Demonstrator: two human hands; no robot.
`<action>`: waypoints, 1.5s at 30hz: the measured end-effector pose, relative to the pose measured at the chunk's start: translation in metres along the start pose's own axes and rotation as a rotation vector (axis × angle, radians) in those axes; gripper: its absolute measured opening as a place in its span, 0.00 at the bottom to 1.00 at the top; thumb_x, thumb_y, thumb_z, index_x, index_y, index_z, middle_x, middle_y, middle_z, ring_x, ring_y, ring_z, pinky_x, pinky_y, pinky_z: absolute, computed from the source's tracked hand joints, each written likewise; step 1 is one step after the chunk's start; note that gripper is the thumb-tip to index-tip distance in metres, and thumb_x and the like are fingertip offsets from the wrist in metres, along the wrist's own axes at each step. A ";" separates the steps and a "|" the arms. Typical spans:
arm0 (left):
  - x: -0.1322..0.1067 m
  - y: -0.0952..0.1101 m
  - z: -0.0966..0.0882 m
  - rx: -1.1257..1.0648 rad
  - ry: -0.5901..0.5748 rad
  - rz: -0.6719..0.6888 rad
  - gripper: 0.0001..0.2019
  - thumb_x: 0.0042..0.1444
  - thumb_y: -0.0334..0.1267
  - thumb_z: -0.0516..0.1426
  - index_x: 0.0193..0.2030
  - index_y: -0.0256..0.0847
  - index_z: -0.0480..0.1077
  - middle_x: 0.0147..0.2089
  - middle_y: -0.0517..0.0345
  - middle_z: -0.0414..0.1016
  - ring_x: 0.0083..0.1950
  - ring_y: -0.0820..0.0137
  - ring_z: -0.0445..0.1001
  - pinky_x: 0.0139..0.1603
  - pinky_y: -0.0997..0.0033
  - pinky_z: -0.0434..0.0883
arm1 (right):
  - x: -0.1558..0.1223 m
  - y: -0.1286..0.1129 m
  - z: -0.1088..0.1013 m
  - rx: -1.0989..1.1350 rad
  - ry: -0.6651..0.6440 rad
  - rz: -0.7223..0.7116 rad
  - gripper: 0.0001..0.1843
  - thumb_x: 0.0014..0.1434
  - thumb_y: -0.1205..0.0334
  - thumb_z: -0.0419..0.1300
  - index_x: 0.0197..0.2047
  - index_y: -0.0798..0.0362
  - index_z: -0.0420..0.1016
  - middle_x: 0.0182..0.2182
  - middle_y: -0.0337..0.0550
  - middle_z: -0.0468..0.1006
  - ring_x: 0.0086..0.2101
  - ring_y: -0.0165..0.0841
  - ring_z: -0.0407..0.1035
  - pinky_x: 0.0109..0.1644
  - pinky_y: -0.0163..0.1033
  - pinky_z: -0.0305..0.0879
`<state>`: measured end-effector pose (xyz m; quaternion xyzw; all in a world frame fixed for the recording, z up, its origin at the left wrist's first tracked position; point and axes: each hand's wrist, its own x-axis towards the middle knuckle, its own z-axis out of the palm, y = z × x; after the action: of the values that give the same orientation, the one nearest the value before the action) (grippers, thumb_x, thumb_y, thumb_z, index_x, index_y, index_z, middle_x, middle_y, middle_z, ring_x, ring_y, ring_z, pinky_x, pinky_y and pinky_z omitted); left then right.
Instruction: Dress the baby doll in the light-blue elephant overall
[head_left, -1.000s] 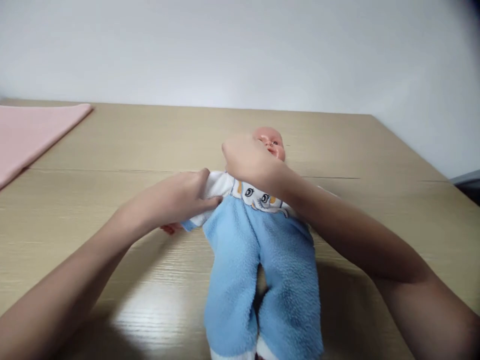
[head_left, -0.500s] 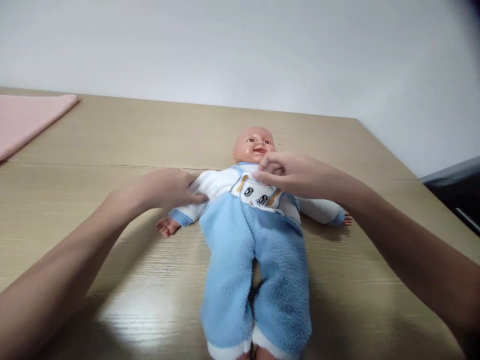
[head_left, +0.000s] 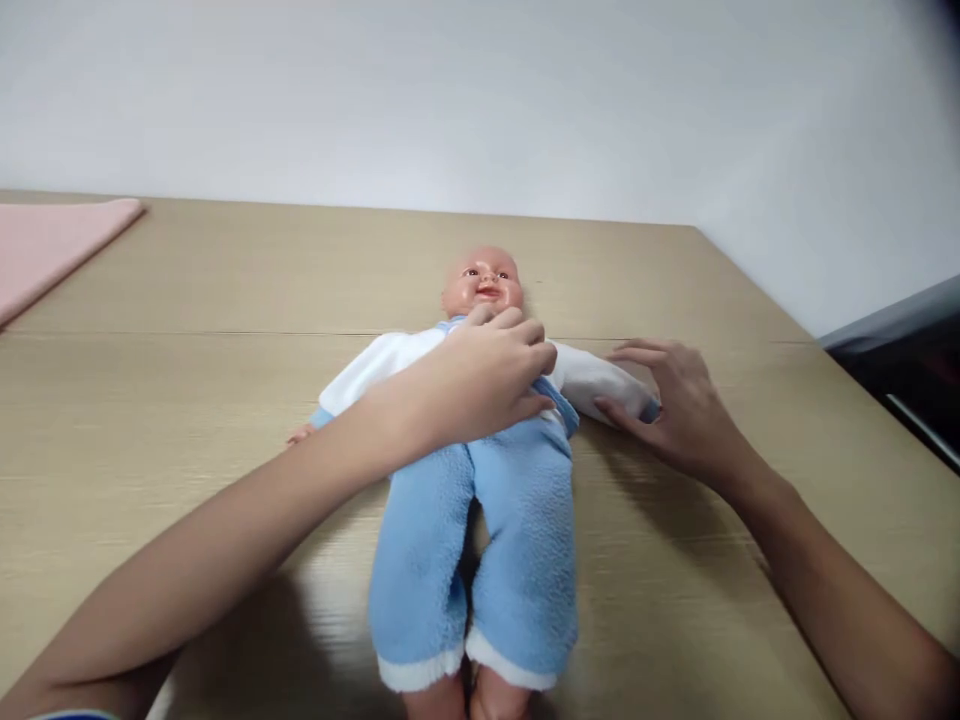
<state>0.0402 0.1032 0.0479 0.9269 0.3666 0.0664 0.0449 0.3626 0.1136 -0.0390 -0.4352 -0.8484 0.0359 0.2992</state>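
A bald baby doll (head_left: 486, 280) lies on its back, dressed in a white top and fleecy light-blue trousers (head_left: 420, 570) with white cuffs. My left hand (head_left: 487, 365) lies across its chest with bent fingers, closed on the clothes there and covering most of the front. Blue-edged cloth shows bunched beside the left thumb. On the right, my right hand (head_left: 667, 405) straddles the end of the doll's white sleeve (head_left: 589, 380), thumb below and fingers above, held apart. The doll's hand on that side is hidden. Its other sleeve (head_left: 360, 375) reaches out past my left forearm.
The doll rests on a pale wooden table (head_left: 247, 270) with a seam running across it. A folded pink cloth (head_left: 52, 250) lies at the far left. Behind stands a white wall (head_left: 420, 100); something black (head_left: 907, 360) is beyond the right edge.
My left hand has gone from the doll's left-side sleeve across to its chest. My right hand has moved from the chest out to the right-side sleeve. The doll appears slightly further left.
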 end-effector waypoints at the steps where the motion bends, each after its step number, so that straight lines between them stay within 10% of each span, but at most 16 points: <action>1: 0.008 0.000 0.002 0.021 -0.039 0.026 0.14 0.79 0.45 0.60 0.59 0.38 0.80 0.61 0.43 0.82 0.66 0.48 0.76 0.71 0.46 0.68 | -0.003 0.009 -0.001 0.031 -0.057 0.007 0.31 0.69 0.40 0.72 0.67 0.46 0.76 0.62 0.56 0.81 0.63 0.61 0.75 0.68 0.69 0.71; 8: 0.020 -0.013 0.019 -0.234 0.034 0.109 0.11 0.81 0.41 0.57 0.57 0.41 0.79 0.53 0.50 0.86 0.53 0.57 0.81 0.55 0.58 0.69 | -0.022 0.038 -0.019 0.308 -0.370 0.228 0.40 0.63 0.43 0.79 0.74 0.40 0.74 0.66 0.51 0.81 0.53 0.50 0.80 0.47 0.50 0.83; 15: 0.019 -0.013 0.039 -0.373 0.139 0.145 0.08 0.77 0.40 0.61 0.58 0.43 0.78 0.44 0.58 0.87 0.47 0.60 0.83 0.56 0.56 0.69 | -0.023 0.021 -0.009 0.462 -0.096 0.207 0.32 0.56 0.55 0.83 0.61 0.41 0.80 0.47 0.41 0.85 0.41 0.40 0.81 0.40 0.41 0.78; 29: 0.013 -0.016 0.041 -0.305 0.282 0.491 0.15 0.85 0.36 0.49 0.57 0.43 0.79 0.48 0.58 0.86 0.43 0.70 0.79 0.47 0.62 0.68 | 0.039 -0.036 0.006 0.153 0.140 -0.143 0.19 0.65 0.63 0.75 0.58 0.42 0.84 0.49 0.45 0.81 0.41 0.38 0.78 0.40 0.41 0.79; 36: 0.020 -0.007 0.030 -0.823 0.218 0.210 0.02 0.74 0.36 0.65 0.48 0.45 0.81 0.49 0.59 0.90 0.49 0.67 0.85 0.52 0.65 0.75 | 0.027 -0.063 0.020 0.226 0.025 -0.053 0.11 0.70 0.59 0.74 0.54 0.40 0.84 0.49 0.47 0.81 0.41 0.43 0.80 0.40 0.45 0.83; 41: 0.043 -0.008 0.022 -1.176 0.076 0.004 0.02 0.69 0.34 0.66 0.47 0.40 0.80 0.39 0.58 0.87 0.41 0.66 0.85 0.42 0.66 0.78 | 0.026 -0.049 0.009 0.485 -0.203 -0.046 0.33 0.68 0.60 0.73 0.73 0.30 0.78 0.62 0.46 0.79 0.66 0.55 0.74 0.71 0.60 0.79; 45: 0.048 -0.017 0.028 -1.078 0.128 -0.040 0.06 0.70 0.38 0.67 0.49 0.38 0.81 0.46 0.54 0.88 0.49 0.64 0.85 0.49 0.64 0.77 | 0.014 -0.043 0.016 0.930 -0.212 0.259 0.11 0.72 0.48 0.69 0.54 0.35 0.90 0.58 0.46 0.79 0.67 0.55 0.72 0.71 0.60 0.78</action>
<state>0.0680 0.1477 0.0228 0.7593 0.3003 0.3003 0.4930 0.3171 0.1008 -0.0323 -0.3513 -0.7073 0.4915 0.3670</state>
